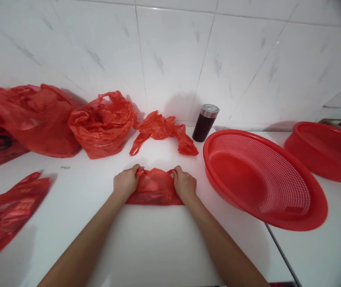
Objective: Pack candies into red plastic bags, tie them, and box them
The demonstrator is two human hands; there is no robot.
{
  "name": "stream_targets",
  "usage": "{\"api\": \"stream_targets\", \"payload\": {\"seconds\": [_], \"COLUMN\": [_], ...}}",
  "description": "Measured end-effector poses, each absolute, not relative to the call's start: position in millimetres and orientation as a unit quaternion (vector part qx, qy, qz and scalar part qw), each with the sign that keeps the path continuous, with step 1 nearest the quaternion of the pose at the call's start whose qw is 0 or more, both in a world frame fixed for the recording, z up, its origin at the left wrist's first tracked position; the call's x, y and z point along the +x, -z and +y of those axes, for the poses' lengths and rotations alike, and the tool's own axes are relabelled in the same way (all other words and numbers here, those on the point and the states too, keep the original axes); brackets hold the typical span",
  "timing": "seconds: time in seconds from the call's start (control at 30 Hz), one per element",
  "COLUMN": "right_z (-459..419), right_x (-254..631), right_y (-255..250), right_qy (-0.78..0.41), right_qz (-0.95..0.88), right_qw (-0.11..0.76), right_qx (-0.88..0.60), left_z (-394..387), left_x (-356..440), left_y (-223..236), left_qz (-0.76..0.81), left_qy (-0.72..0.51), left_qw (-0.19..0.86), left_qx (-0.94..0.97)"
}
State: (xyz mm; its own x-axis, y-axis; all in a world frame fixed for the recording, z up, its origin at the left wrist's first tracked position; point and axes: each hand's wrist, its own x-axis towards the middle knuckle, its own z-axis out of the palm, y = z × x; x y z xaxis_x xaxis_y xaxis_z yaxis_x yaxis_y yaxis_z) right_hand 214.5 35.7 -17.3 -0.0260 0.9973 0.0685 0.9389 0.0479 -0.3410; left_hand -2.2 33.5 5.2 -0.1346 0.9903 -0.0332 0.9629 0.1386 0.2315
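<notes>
A small red plastic bag (155,187) lies flat on the white counter (146,243) in front of me. My left hand (126,182) is closed on its left handle and my right hand (185,185) is closed on its right handle. Both hands rest on the counter at the bag's top corners, with the bag stretched between them. Just behind it lies a crumpled red bag (162,129).
A fuller red bag (103,124) and a large one (33,117) sit at the back left, another red bag (6,211) at the near left. A dark shaker jar (205,122), a red colander (263,177) and a red basin (326,149) stand on the right.
</notes>
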Motion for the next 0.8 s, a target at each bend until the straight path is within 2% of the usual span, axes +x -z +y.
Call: {"api": "stream_targets", "payload": {"seconds": [0.27, 0.4, 0.6, 0.8], "right_z": [36, 35, 34, 34], "right_x": [214, 214, 216, 218], "right_y": [17, 14, 15, 19], "right_qy": [-0.097, -0.101, -0.101, -0.113], "right_qz": [-0.712, -0.709, -0.703, -0.707], "right_qw": [0.107, 0.105, 0.112, 0.138], "right_qx": [-0.687, -0.690, -0.695, -0.685], "left_z": [31, 28, 6, -13], "left_x": [-4, -6, -24, -52], "left_y": [17, 19, 13, 8], "left_qz": [0.723, 0.719, 0.773, 0.794], "left_qy": [-0.089, -0.102, -0.168, -0.237], "left_qw": [-0.018, -0.039, -0.008, 0.099], "left_qx": [0.685, 0.687, 0.612, 0.551]}}
